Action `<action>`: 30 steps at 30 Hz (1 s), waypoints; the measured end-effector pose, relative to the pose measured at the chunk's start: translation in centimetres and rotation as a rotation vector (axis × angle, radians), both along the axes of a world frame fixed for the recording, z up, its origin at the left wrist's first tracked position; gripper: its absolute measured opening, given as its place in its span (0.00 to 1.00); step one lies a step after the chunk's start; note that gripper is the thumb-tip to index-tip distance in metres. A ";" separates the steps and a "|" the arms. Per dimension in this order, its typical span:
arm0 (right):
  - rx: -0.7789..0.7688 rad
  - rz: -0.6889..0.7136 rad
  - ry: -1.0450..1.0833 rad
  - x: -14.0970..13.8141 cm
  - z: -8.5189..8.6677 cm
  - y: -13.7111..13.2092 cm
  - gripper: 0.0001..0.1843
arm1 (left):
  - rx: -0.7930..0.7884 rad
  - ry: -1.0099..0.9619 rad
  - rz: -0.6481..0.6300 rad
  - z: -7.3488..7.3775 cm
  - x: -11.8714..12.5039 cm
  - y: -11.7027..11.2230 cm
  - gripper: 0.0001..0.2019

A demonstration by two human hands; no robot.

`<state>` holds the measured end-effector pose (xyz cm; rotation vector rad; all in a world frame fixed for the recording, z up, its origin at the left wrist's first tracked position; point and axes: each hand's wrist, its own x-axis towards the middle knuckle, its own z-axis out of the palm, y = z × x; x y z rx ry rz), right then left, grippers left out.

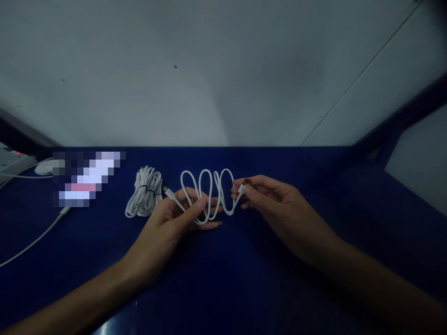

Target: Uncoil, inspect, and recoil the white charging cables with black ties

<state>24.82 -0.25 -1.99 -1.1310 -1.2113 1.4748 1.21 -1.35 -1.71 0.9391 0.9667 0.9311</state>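
A white USB cable [206,173] stretches in loose coils between my two hands. My left hand [174,218] grips the coils between thumb and fingers, and a slim connector [170,193] at one end of the cable sticks out past its knuckles. At the other end, my right hand [270,197] pinches the wider USB plug [241,189] between thumb and fingers. Just behind my left hand lies a bundle of white cables [144,193], bound round the middle with a dark tie and partly hidden by that hand.
The tabletop [223,279] is dark blue, with a pale wall panel [223,70] along its back. At the left lies a pixelated, lit object [91,179] with a white cord [45,235] plugged into its near end. A white power strip [14,160] stands at the far left edge.
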 end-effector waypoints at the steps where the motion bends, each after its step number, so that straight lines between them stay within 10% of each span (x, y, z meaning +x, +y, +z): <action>1: -0.005 0.011 0.010 0.0 0.0 0.0 0.13 | 0.000 -0.001 -0.005 0.0 0.0 0.0 0.10; 30: -0.050 -0.056 0.332 -1.1 -0.2 -0.1 0.07 | -0.151 -0.185 0.004 0.0 0.1 0.1 0.06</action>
